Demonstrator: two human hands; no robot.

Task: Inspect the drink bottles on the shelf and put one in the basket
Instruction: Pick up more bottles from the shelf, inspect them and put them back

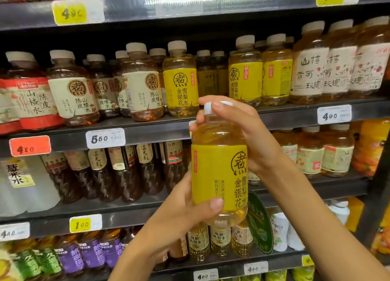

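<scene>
From the head view, the yellow-labelled bottle (pixel 219 175) stood upright in front of the shelf (pixel 147 128), clear of the rows behind it. The left hand (pixel 185 215) wrapped its lower part, thumb pressed across the label's bottom edge. The right hand (pixel 238 130) curled over the top, fingers round the white cap (pixel 207 108), which they mostly hid. The bottle's base was blurred against the bottles below. No basket showed in this view. The price tags (pixel 105 138) were partly illegible.
</scene>
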